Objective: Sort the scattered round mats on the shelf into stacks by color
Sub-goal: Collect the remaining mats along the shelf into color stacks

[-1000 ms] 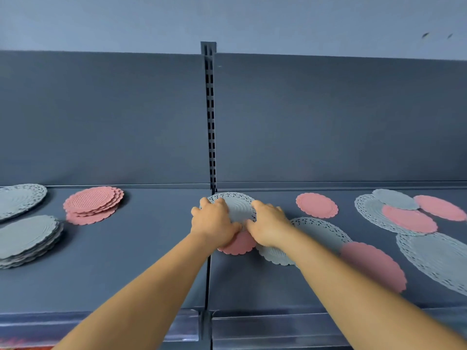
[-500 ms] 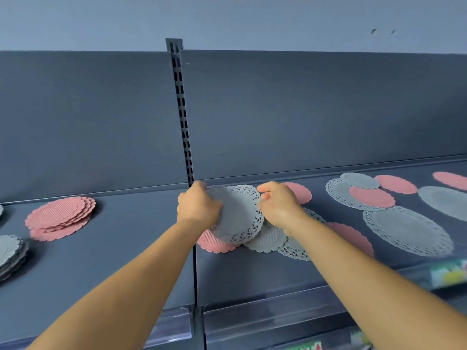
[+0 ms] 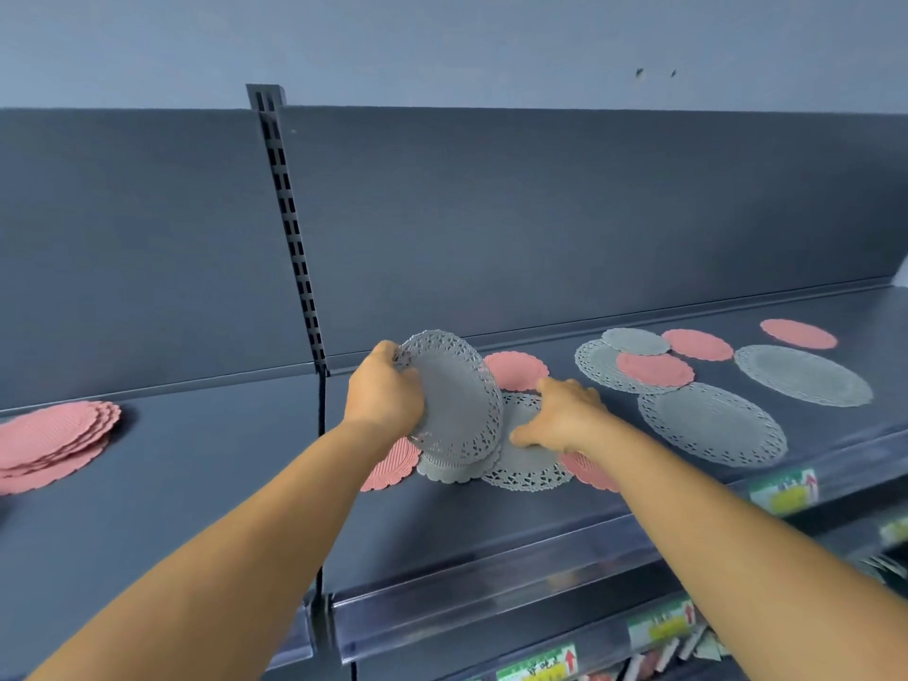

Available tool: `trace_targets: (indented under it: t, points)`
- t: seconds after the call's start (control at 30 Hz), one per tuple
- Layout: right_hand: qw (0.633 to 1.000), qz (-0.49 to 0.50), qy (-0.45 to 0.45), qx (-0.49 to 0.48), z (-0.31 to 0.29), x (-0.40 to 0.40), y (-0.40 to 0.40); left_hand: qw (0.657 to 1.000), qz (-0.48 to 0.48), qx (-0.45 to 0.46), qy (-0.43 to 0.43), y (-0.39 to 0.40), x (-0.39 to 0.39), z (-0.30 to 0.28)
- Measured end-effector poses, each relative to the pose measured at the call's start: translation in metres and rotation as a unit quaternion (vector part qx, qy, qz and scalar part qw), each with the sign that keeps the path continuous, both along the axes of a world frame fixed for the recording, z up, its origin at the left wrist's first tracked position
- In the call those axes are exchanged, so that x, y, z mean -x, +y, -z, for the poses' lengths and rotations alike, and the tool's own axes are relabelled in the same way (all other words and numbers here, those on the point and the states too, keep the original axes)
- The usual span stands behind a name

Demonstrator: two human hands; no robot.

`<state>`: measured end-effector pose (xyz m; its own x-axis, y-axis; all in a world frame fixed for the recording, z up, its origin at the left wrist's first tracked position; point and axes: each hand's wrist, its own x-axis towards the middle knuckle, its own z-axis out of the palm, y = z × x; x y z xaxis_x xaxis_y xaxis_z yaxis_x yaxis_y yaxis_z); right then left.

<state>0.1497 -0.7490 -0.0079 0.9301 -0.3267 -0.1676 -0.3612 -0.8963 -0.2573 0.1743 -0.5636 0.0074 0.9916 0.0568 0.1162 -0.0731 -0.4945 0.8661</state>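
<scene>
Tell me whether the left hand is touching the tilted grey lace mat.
Touching. The head view shows the left hand gripping the tilted grey lace mat by its left edge, lifted off the shelf.

Tilted grey lace mat [image 3: 454, 400] above scattered pink and grey mats.

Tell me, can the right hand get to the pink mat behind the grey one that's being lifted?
Probably yes. The right hand rests on a lacy grey mat, and the pink mat lies flat just beyond its fingers with nothing on top. The lifted grey mat only hides its left edge.
</scene>
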Motion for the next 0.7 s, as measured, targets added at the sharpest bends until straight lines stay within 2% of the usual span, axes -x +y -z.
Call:
trace_targets:
  t: [0.07, 0.17, 0.43, 0.57, 0.7]
  points:
    - [1.000, 0.011, -0.012, -0.027, -0.001, -0.011, -0.007, 1.000, -0.016, 0.005, 0.008, -0.005, -0.001, 0.000]
    - [0.990, -0.006, -0.057, -0.128, 0.000, -0.025, -0.023, 0.998, -0.038, 0.029, 0.034, -0.016, -0.006, 0.001]
    - [0.904, -0.022, -0.219, -0.368, -0.006, -0.047, -0.066, 0.989, -0.089, 0.105, 0.059, -0.057, -0.005, 0.000]
    - [0.857, 0.009, -0.216, -0.467, -0.008, -0.045, -0.082, 0.986, -0.087, 0.129, 0.054, -0.087, -0.001, -0.004]
    - [0.809, 0.020, -0.201, -0.553, -0.005, -0.042, -0.099, 0.992, -0.090, 0.087, 0.032, -0.112, -0.008, -0.006]
